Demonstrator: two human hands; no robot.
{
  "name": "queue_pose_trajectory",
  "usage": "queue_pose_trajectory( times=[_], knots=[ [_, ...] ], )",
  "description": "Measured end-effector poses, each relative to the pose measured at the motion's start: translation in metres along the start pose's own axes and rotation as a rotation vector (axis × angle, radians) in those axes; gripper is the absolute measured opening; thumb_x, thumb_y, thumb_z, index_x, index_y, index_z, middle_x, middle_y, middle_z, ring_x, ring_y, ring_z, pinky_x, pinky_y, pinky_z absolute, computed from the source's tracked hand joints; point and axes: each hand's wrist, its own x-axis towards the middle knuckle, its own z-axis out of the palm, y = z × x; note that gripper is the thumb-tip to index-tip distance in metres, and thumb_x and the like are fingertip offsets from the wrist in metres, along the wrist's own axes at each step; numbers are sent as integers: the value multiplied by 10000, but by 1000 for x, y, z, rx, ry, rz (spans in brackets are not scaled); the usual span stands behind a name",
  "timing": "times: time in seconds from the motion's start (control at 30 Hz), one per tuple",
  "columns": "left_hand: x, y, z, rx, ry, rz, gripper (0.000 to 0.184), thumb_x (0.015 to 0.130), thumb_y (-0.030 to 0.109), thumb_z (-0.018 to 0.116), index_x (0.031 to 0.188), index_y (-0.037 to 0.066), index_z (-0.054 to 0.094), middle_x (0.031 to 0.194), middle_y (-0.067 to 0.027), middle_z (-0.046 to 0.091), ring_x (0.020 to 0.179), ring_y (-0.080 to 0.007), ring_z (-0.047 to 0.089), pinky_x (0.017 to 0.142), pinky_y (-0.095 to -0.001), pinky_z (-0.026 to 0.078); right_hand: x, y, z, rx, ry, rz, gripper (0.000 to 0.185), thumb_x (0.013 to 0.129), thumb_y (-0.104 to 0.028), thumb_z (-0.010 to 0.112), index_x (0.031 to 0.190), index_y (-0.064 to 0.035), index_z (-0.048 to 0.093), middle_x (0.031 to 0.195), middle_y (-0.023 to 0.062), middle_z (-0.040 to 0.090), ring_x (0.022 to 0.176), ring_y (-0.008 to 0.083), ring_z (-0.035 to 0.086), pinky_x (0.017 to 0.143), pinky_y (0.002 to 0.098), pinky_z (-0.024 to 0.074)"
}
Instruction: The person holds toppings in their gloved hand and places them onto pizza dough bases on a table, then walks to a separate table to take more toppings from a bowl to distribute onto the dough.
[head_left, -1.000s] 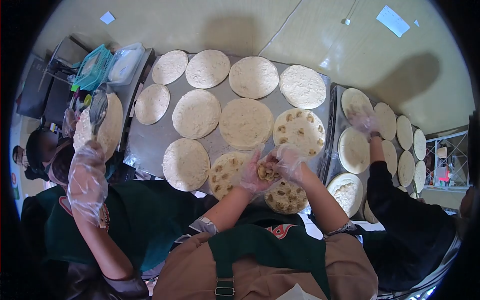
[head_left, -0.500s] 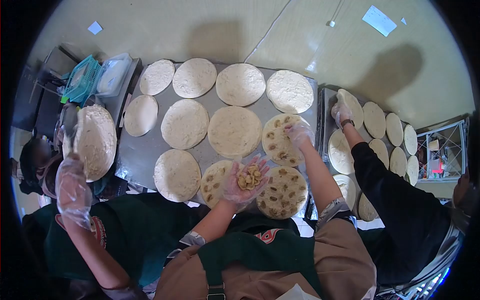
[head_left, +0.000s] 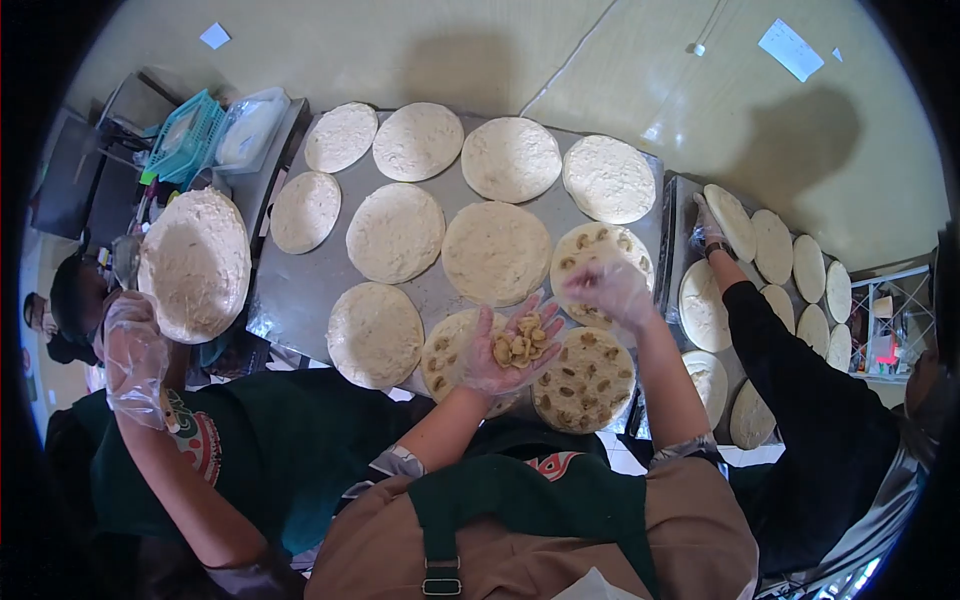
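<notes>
My gloved left hand (head_left: 486, 362) lies palm up, cupping a pile of mushroom slices (head_left: 521, 343). It hovers over a round pizza base (head_left: 440, 362) with mushroom slices scattered on it. My gloved right hand (head_left: 615, 290) is above another mushroom-topped base (head_left: 600, 245), its fingers drawn together and somewhat blurred. Whatever those fingers hold is too small to make out. A third base (head_left: 585, 385), close to my body at the right, is covered all over with mushroom slices. The glove and pile partly hide the base under my left hand.
Several plain bases (head_left: 497, 252) fill the steel table (head_left: 290, 300). At left, a co-worker's gloved hand (head_left: 130, 335) works by a tilted base (head_left: 195, 265). Another person's hand (head_left: 708, 222) touches a base on the right table (head_left: 672, 230). A teal basket (head_left: 187, 135) stands back left.
My right hand has lifted off the base and come back toward my left palm. The co-worker's hand at left has lowered slightly. The whole view has shifted a little.
</notes>
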Motion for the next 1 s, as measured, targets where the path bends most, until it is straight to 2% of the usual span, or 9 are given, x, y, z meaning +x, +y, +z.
queue_pose_trajectory(
  times=[0.03,0.13,0.23,0.3,0.53,0.67,0.73,0.83,1.0],
  knots=[
    [1,0,0,1,2,1,668,777,593,339,1282,159,281,1318,-101,282,1205,-259,284,968,-451,247,-12,-14,2,-6,-136,-56,178,655,-153,630,811,-68,643,743,79,620,652,203,576,610,296,454],
    [6,-1,-6,66,28,9,679,771,606,334,1286,167,276,1304,-108,305,1174,-264,333,962,-436,262,-38,-37,26,-197,-106,-248,197,657,-140,621,839,-65,629,748,94,602,676,250,573,625,321,456],
    [10,-2,-7,-127,-251,-64,687,771,608,324,1290,162,266,1291,-120,324,1152,-272,363,958,-431,272,-47,-29,49,-364,99,-310,227,653,-108,610,876,-65,608,776,117,572,719,285,563,642,345,450],
    [9,-4,1,-9,-81,23,696,773,605,324,1297,153,252,1307,-130,295,1151,-279,360,953,-439,276,-49,-26,47,-277,68,-279,235,653,-97,606,886,-65,600,797,117,559,730,280,559,642,341,448],
    [11,-9,9,13,-48,55,691,786,606,278,1302,148,240,1341,-120,238,1170,-303,325,943,-417,287,-57,-29,49,83,191,-231,172,663,-70,610,834,-52,608,796,113,555,702,245,556,619,309,439],
    [11,-9,4,-30,-127,57,695,787,590,307,1308,137,222,1344,-133,223,1185,-309,304,981,-442,233,-67,-43,44,53,202,-179,212,666,-93,611,877,-79,605,809,112,553,736,262,551,628,325,439],
    [12,-11,8,-4,-127,72,692,789,589,302,1308,139,220,1346,-131,218,1186,-318,300,984,-446,227,-68,-53,41,-351,-10,-234,258,673,-129,603,931,-111,594,830,116,554,756,284,546,637,354,438],
    [13,-14,12,27,-144,70,657,808,560,287,1310,142,217,1348,-132,211,1187,-332,292,988,-452,218,-63,-39,56,-514,73,-348,287,672,-159,599,957,-128,582,830,121,555,754,295,547,639,374,435],
    [11,-11,11,-79,-178,81,544,862,441,244,1311,138,213,1349,-138,207,1190,-305,303,932,-433,323,-56,-45,49,-352,25,-254,270,685,-148,599,953,-121,587,838,120,550,748,282,550,626,355,438]
  ],
)
